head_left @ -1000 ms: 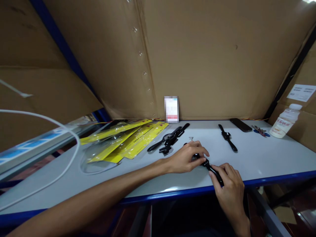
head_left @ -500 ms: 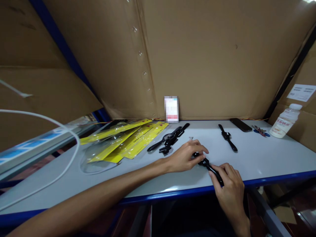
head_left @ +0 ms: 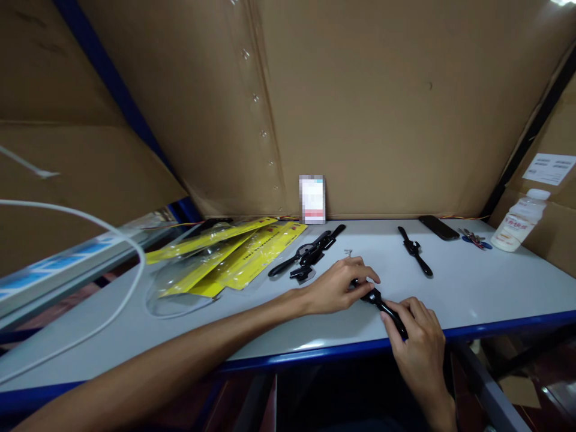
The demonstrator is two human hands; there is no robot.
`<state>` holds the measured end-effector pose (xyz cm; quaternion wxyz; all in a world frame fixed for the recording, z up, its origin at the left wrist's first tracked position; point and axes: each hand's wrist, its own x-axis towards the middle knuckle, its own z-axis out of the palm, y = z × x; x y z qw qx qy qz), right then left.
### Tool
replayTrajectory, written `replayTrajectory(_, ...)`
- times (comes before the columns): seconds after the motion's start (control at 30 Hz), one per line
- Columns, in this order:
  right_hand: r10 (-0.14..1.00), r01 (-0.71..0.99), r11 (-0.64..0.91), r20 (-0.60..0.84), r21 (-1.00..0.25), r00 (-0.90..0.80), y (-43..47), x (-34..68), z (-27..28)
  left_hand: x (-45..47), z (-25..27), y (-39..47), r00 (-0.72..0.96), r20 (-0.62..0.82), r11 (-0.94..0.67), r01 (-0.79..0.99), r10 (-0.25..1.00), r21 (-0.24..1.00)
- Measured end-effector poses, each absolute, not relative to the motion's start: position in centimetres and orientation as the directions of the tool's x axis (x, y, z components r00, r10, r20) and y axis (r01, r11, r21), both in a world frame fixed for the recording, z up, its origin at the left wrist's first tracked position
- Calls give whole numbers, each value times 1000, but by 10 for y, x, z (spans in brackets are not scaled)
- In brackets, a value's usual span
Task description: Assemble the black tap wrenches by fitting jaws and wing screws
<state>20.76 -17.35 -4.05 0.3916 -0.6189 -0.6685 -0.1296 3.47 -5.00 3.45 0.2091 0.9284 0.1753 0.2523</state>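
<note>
A black two-handled spokeshave (head_left: 374, 296) lies slantwise just above or on the tabletop near its front edge. My right hand (head_left: 418, 336) is closed around its near handle. My left hand (head_left: 344, 285) grips the far end, fingers bent over it and hiding most of that handle. Beyond my left hand sits a small shiny metal piece (head_left: 348, 253), too small to name. Several black spokeshave parts (head_left: 310, 252) lie in a heap to the left. Farther right rests another spokeshave (head_left: 414, 251), untouched.
Yellow carded plastic packages (head_left: 252, 258) are spread at the left. A lit phone (head_left: 312, 201) leans on the cardboard wall. At the back right are a dark phone (head_left: 438, 228), keys (head_left: 474, 239) and a plastic bottle (head_left: 519, 222). A white cable (head_left: 137, 282) loops at the left.
Both hands stay in almost the same place on the spokeshave. Its middle part looks slightly turned between the frames; nothing else has moved.
</note>
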Motion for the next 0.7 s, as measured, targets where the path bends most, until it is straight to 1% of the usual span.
replayTrajectory(0.13, 719, 929, 204, 691, -310, 73, -173, 208, -41, 36, 31, -47, 813, 389, -862, 249, 434, 442)
replayTrajectory(0.27, 722, 928, 203, 688, -313, 74, -173, 208, -41, 36, 29, -46, 852, 352, -882, 231, 388, 411)
replayTrajectory(0.47, 727, 925, 203, 682, -321, 77, -174, 207, -41, 34, 34, -47, 874, 334, -870, 175, 353, 461)
replayTrajectory(0.57, 718, 926, 207, 692, -316, 75, -173, 207, -41, 31, 40, -45, 905, 260, -870, 193, 336, 453)
replayTrajectory(0.63, 714, 927, 206, 696, -312, 76, -173, 207, -41, 28, 44, -42, 937, 182, -882, 198, 298, 428)
replayTrajectory(0.7, 716, 928, 207, 694, -311, 73, -173, 208, -42, 26, 46, -38, 956, 138, -900, 186, 258, 394)
